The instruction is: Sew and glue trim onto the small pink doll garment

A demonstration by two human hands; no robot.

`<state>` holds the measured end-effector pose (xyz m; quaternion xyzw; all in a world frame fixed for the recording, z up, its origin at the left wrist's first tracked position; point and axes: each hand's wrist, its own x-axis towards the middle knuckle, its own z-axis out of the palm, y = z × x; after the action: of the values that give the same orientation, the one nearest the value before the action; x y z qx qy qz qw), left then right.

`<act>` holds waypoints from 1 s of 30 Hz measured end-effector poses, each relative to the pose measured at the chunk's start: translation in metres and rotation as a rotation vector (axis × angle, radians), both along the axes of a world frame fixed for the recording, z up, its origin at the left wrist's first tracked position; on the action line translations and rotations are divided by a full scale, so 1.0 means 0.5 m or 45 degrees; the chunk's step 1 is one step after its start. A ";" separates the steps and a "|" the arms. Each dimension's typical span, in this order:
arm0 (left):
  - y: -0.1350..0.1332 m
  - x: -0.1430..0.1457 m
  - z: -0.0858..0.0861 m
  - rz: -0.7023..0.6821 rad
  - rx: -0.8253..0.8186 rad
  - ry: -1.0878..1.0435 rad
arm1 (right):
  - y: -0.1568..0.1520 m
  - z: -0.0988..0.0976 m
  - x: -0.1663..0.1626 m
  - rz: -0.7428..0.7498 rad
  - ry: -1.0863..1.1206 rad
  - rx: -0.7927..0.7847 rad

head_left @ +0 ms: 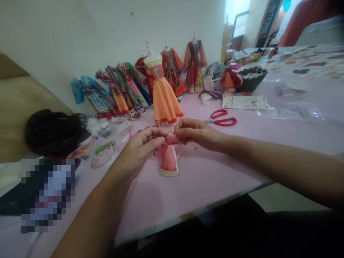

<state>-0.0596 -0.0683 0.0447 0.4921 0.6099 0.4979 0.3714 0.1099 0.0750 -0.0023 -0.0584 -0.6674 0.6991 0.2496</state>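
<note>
A small pink doll garment point(168, 159) with a pale trimmed hem hangs between my hands, just above the table. My left hand point(143, 145) pinches its upper part from the left, thumb and fingers closed together. From the right, my right hand point(194, 132) grips the top edge between thumb and curled fingertips, where a bit of whitish trim shows. The exact spot under the fingertips is partly hidden. Directly behind the hands stands a doll form in an orange dress point(166, 98). Red-handled scissors point(223, 119) lie just beyond my right hand.
Along the wall stand several doll costumes, among them a blue one point(92, 95) and a red one point(195, 66). A black bundle point(53, 130) and a round pinkish disc point(102, 158) lie left. To the right are a white card packet point(243, 102) and clear plastic point(292, 113).
</note>
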 end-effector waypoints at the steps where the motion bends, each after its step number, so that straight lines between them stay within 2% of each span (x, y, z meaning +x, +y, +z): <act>1: 0.000 0.000 0.000 -0.010 0.005 -0.008 | -0.002 0.001 0.000 0.018 -0.005 0.027; 7: 0.000 0.002 0.000 -0.052 -0.019 -0.071 | -0.003 0.000 -0.001 0.051 -0.090 0.047; 12: -0.003 -0.001 -0.006 -0.062 -0.031 -0.084 | 0.004 -0.007 0.000 0.041 -0.013 0.037; 18: -0.002 0.002 -0.006 -0.078 -0.043 -0.037 | 0.004 -0.003 0.001 0.056 0.019 -0.080; 24: 0.001 0.008 -0.010 -0.076 0.057 0.069 | -0.002 -0.001 0.013 -0.014 -0.082 -0.300; 26: 0.002 0.004 -0.016 -0.051 0.084 0.179 | -0.001 -0.001 0.016 0.058 -0.173 -0.380; 30: 0.002 0.001 -0.026 -0.049 0.070 0.465 | -0.003 -0.001 0.020 0.216 -0.297 -0.414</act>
<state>-0.0593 -0.0676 0.0318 0.5957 0.6439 0.4096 0.2505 0.1201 0.0737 -0.0030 -0.1221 -0.5726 0.8047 0.0985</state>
